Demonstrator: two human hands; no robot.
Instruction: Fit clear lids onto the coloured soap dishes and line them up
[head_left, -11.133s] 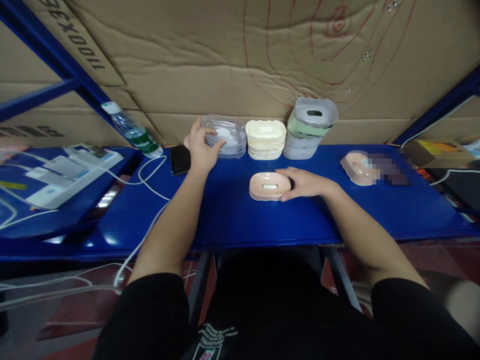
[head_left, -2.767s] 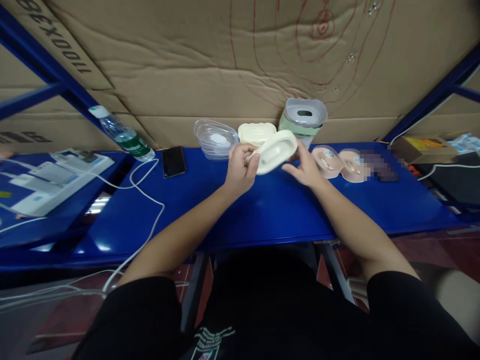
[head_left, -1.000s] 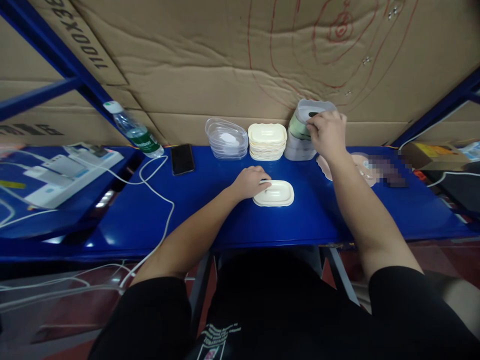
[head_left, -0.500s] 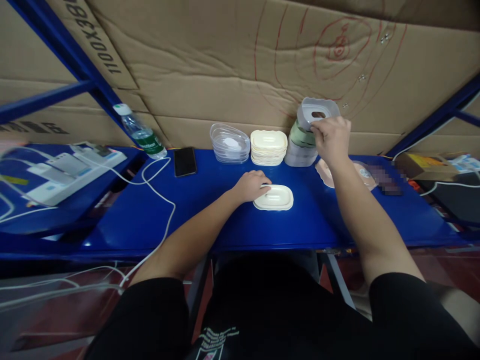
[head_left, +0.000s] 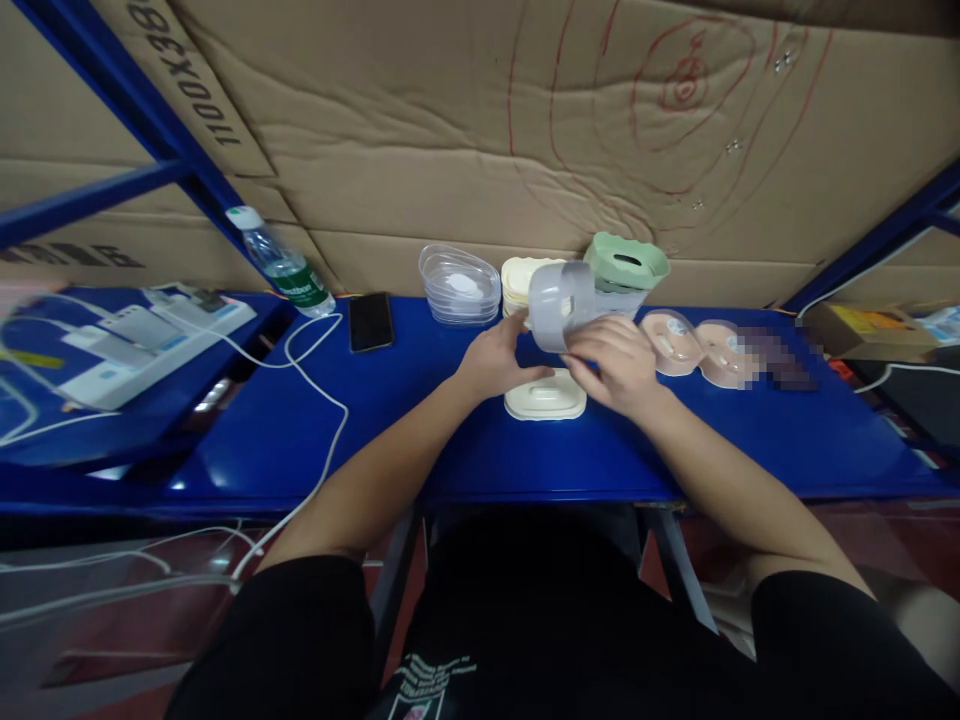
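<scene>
My right hand (head_left: 615, 362) grips a translucent grey oval container with a slot in it (head_left: 547, 300), tipped on its side above the table. A cream oval tray (head_left: 551, 408) lies flat on the blue table just below. My left hand (head_left: 491, 358) is at the left of both, thumb stretched over the tray and fingers spread beside the container; whether its fingertips touch the container is unclear. Behind, a stack of cream trays (head_left: 519, 270) is partly hidden by the container. To its right, a green slotted container (head_left: 628, 262) tops a pile of pale containers.
Stacked clear plastic lids (head_left: 459, 302) stand behind my left hand. Two pink containers (head_left: 669, 345) sit at the right. A black phone (head_left: 371, 322), a water bottle (head_left: 292, 278) and a white cable (head_left: 341, 425) are on the left, before the cardboard wall (head_left: 405, 130).
My right hand has lifted the grey container off the pile and brought it left and down over the cream tray. My left hand has let go of the tray's edge and opened.
</scene>
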